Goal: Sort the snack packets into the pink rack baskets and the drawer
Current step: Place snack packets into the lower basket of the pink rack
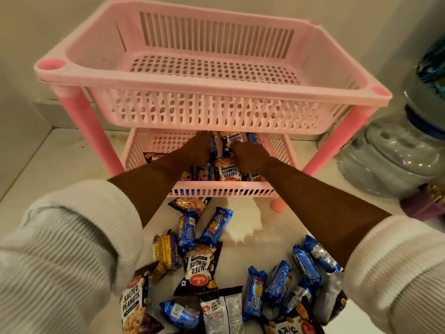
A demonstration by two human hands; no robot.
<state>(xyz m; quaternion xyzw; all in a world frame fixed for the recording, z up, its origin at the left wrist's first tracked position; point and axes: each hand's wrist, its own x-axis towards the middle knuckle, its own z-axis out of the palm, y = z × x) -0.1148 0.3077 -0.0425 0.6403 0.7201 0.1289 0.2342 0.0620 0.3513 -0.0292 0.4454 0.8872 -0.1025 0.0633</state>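
Both hands in the lower basket (221, 192) of the pink rack (96, 138). Left hand (199, 147) lies flat on the packets, fingers (204, 135) stretched toward the back under the upper basket (212, 77); it touches a blue biscuit packet (213, 147), but I can't tell if it grips anything. Right hand (250, 156) has its fingers curled down onto a salted peanuts packet (227, 171); whether it's pinched or just pressed, can't tell.

Packets: a few around and under my fingers in the lower basket, the rest behind my wrists in a loose heap (228, 273) on the tabletop (60, 150). Upper basket has none. No drawer in view.

Risks:
- Little headroom above my knuckles; lifting a hand fast could knock the upper basket and rock the rack on its thin legs.
- Foil packets are slick and overlapping; shoving one back could ride others over the low front rim.
- Sleeves hang over the heap, so pulling back could sweep packets off the near edge.

Surface: pale, smooth, some glare. Plain wall behind the rack, dim warm light. Clear plastic jars (395, 150) stacked well off to the side of my right fingers.
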